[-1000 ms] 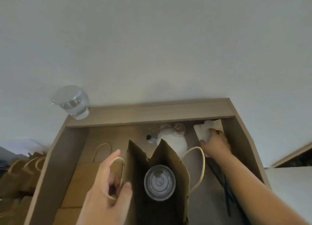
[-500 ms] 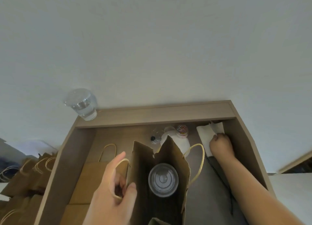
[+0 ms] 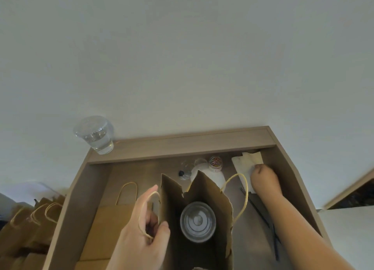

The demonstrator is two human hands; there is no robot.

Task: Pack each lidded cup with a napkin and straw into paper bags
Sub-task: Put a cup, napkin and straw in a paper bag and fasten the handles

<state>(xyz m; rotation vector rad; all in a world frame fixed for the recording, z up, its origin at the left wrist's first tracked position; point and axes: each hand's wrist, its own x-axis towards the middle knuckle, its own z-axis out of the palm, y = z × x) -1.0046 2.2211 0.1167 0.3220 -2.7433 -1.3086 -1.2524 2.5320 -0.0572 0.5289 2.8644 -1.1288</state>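
Observation:
An open brown paper bag (image 3: 204, 190) stands in the middle of a wooden tray-like desk, with a clear lidded cup (image 3: 198, 221) at its bottom. My left hand (image 3: 141, 233) holds the bag's left twine handle, pulling that side open. My right hand (image 3: 264, 178) reaches to the far right corner and pinches the white napkin stack (image 3: 245, 164). Dark straws (image 3: 261, 211) lie on the desk just beside my right forearm. The bag's right handle (image 3: 243, 192) hangs free.
Flat paper bags (image 3: 113, 223) lie stacked left of the open one. More bags (image 3: 30, 221) stand outside the desk wall at left. A water-filled plastic cup (image 3: 95, 134) sits on the back ledge (image 3: 182, 146). A jar of paper clips (image 3: 216, 162) and clear lids stand behind the bag.
My right hand has drawn slightly toward me along the napkin stack, fingers curled on it. The left hand keeps its hold on the handle. The camera tilted a bit.

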